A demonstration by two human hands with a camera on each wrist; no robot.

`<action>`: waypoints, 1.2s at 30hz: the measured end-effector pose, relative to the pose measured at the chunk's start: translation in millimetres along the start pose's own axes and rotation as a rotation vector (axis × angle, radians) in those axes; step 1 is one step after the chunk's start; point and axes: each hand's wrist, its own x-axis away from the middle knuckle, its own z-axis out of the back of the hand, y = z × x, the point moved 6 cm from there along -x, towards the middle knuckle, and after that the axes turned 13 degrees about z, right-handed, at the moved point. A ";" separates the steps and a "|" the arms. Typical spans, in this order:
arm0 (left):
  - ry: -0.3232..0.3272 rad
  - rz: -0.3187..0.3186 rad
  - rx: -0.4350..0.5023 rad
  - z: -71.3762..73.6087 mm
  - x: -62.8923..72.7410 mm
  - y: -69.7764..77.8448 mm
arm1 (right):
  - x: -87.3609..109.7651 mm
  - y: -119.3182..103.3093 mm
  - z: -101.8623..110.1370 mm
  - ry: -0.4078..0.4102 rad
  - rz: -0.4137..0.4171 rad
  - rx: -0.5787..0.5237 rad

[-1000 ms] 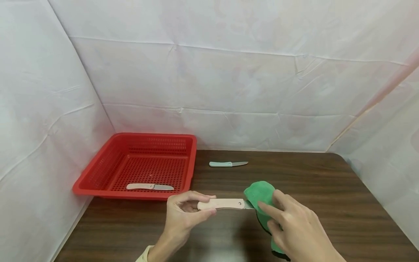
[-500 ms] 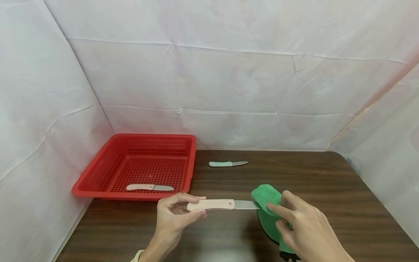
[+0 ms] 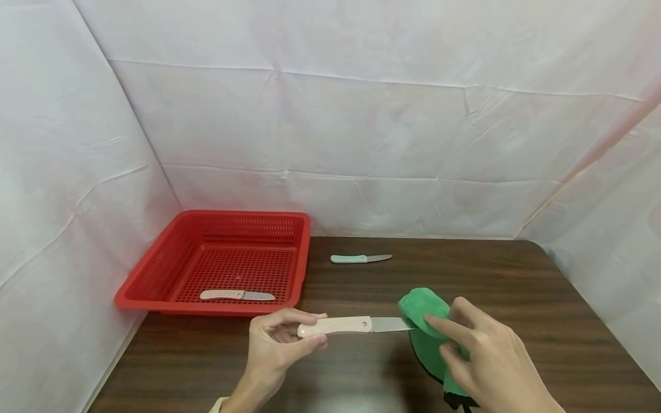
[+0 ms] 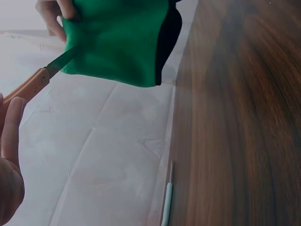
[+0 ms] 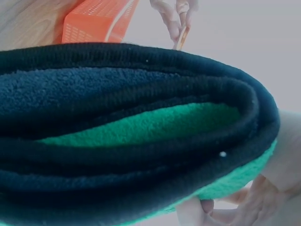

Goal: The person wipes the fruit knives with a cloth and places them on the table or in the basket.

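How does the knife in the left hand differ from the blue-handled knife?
The held knife has a beige handle; the blue knife has a pale blue one. The left hand grips the held knife, while the blue knife lies on the table. The held knife meets the cloth; the blue knife does not. Both have grey blades.

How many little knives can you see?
3. One beige-handled knife lies in the red basket. A pale-blue-handled knife lies on the table. Another beige-handled knife is in the left grip, its blade against the green cloth. The cloth could hide more.
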 end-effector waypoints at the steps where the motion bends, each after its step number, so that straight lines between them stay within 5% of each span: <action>1: 0.000 0.003 -0.002 -0.1 0.0 -0.1 | -1.0 0.1 1.2 0.009 0.000 0.001; 11: 0.011 0.019 -0.035 -8.3 -5.5 -3.3 | -16.9 -7.5 6.4 0.072 0.050 0.007; 22: 0.067 0.032 -0.005 -18.2 -7.7 -7.5 | -19.9 -27.3 -12.0 0.000 0.129 0.016; 36: 0.057 0.006 0.017 3.5 2.4 -2.6 | 0.9 -10.3 -9.8 -0.035 0.097 0.025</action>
